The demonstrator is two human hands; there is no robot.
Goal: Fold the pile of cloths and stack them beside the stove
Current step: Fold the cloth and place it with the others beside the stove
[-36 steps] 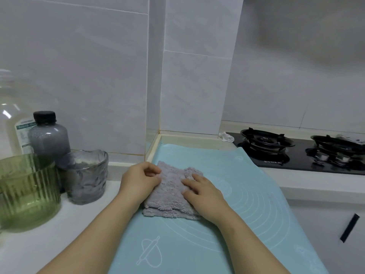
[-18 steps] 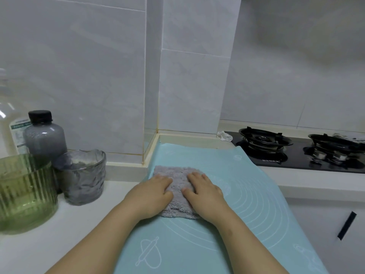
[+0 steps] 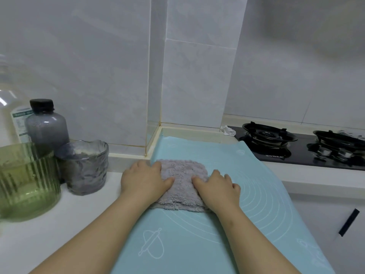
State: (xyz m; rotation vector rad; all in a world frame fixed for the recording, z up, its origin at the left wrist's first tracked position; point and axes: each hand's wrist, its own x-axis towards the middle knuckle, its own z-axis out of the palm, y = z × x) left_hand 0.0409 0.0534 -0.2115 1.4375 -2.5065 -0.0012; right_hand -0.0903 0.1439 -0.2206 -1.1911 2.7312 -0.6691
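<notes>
Head view: 1 folded cloth (image 3: 182,176) mid-frame on the mat (image 3: 197,244), near its left edge. I've got left hand (image 3: 145,179) and right hand (image 3: 217,187) flat on it, fingers straight. Open mat runs right to the stove (image 3: 296,150), 2 burners. Left: 1 green glass (image 3: 25,180), 1 grey glass (image 3: 85,167), 1 bottle (image 3: 46,125).

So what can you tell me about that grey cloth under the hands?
The grey cloth looks like fluffy terry. Folded into a thick, roughly square pad, layered edges showing on its near side, it lies flat on the pale blue mat, left of the stove. The left hand presses its left part, the right hand its right.
</notes>
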